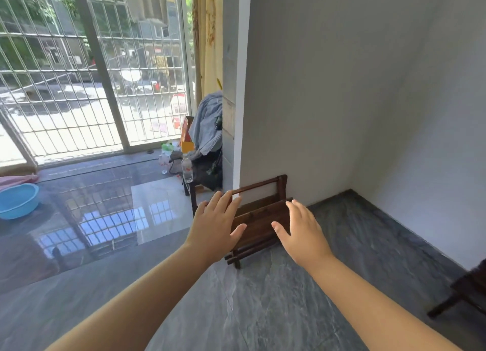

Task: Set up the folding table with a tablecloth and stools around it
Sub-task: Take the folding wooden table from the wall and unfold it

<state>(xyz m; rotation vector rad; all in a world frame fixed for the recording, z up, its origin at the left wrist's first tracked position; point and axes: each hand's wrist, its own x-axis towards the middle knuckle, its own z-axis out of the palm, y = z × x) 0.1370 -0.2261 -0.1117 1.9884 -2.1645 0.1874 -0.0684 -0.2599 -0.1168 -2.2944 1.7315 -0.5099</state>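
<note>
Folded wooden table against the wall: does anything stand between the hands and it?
Nothing visible does. The left hand and right hand are open and reach toward the folded table, which leans at the wall corner. Only bare floor lies below them.

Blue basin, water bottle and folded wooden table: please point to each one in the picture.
Blue basin (16,202): head view, on its inner wall.
Water bottle (187,168): head view, on its clear body.
Folded wooden table (259,223): head view, on the dark panel between the hands.
</note>
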